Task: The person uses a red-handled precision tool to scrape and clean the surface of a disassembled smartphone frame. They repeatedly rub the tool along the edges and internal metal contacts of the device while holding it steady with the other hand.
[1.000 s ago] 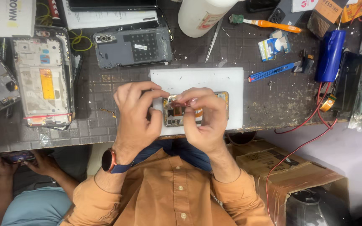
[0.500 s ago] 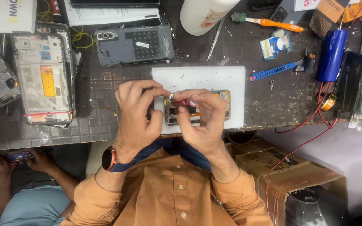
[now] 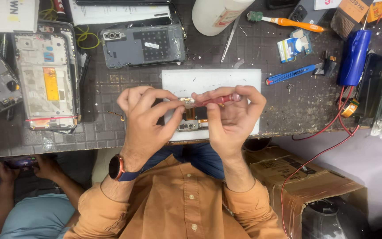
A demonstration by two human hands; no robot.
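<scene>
a dark, gridded work mat (image 3: 111, 84) covers the bench, scuffed and dusted with specks and tiny screws, and a white sheet (image 3: 208, 79) lies on it in front of the person. over that sheet the left hand (image 3: 144, 117) pinches a small metal part (image 3: 185, 101) between thumb and fingertips, closed on it, while the right hand (image 3: 233, 117) is closed around a red-handled screwdriver (image 3: 219, 100) whose tip meets that part. beneath the hands a small phone board (image 3: 191, 119) rests on the sheet, mostly hidden by the fingers. a dark watch (image 3: 116, 168) sits on the left wrist, above an orange shirt sleeve. to the left lie an opened phone frame (image 3: 47, 79) with an orange patch and more stripped frames at the edge; above the sheet lies a grey phone back cover (image 3: 143, 44) with its camera cutout to the left. a white bottle (image 3: 217, 15), metal tweezers (image 3: 231, 37) and an orange-handled brush (image 3: 288, 22) sit at the top. to the right are a blue utility knife (image 3: 292, 74), a blue cylinder (image 3: 354, 57) and red wires (image 3: 328, 128) trailing off the bench edge toward a cardboard box (image 3: 297, 177) on the floor. at the lower left another person in a light blue shirt (image 3: 36, 219) holds a phone (image 3: 21, 162) below the bench.
</scene>
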